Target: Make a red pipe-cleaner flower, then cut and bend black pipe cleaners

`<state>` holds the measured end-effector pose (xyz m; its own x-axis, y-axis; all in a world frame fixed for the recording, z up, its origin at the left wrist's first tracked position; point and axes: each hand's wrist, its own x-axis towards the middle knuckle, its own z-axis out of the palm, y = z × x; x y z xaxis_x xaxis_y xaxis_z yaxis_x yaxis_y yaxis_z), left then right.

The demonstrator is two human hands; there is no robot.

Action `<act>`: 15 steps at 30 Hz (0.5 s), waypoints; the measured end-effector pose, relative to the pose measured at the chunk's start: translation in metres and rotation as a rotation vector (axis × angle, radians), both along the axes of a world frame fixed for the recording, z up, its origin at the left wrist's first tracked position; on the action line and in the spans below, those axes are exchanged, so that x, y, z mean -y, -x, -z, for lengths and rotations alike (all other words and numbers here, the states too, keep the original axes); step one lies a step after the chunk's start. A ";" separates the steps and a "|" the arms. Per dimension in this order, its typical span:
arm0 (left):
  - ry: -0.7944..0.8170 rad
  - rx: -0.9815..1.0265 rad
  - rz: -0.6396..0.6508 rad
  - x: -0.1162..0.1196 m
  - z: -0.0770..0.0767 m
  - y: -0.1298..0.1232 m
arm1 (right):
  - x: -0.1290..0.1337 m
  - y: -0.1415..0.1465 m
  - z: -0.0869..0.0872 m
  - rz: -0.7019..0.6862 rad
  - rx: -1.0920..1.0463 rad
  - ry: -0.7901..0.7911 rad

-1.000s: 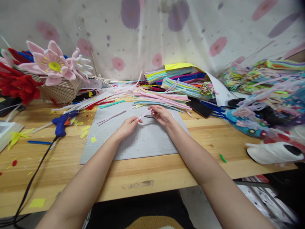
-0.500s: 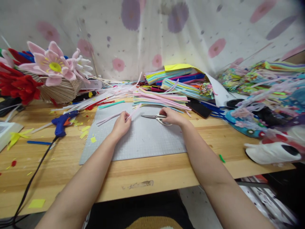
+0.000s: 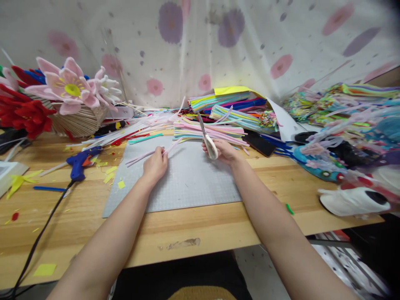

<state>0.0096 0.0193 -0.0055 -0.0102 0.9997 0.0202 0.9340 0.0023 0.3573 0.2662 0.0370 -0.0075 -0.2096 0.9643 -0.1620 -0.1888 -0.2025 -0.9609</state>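
Observation:
My left hand [image 3: 156,163] is closed around a few pale pink-lilac pipe cleaners [image 3: 139,158] above the left half of a grey cutting mat [image 3: 187,185]. Their ends stick out on both sides of the fingers. Over the mat's right half, my right hand [image 3: 222,151] grips white-handled scissors [image 3: 211,146], whose blades point up and away from me. The blades look closed and stand apart from the pipe cleaners. Just behind the hands lies a pile of pink and pastel pipe cleaners [image 3: 212,130].
A blue glue gun [image 3: 79,162] with a black cord lies left of the mat, among yellow scraps [image 3: 121,184]. Pink and red fuzzy flowers [image 3: 67,85] stand at the back left. A dark phone [image 3: 260,142], pipe cleaner bundles [image 3: 239,116] and a white shoe-like object [image 3: 353,201] are rightward.
The scissors have swung from lying level, pointing left, to pointing upward. My right hand has turned and shifted slightly left. My left hand still holds the pipe cleaners, moved a little left.

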 end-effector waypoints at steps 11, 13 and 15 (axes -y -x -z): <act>-0.060 -0.037 -0.041 -0.004 0.005 0.002 | 0.008 0.045 0.009 -0.347 -0.405 0.307; -0.069 -0.039 -0.042 -0.004 0.005 0.001 | 0.010 0.045 0.009 -0.452 -0.386 0.345; -0.085 -0.036 -0.058 -0.003 0.005 0.000 | 0.011 0.046 0.011 -0.546 -0.373 0.371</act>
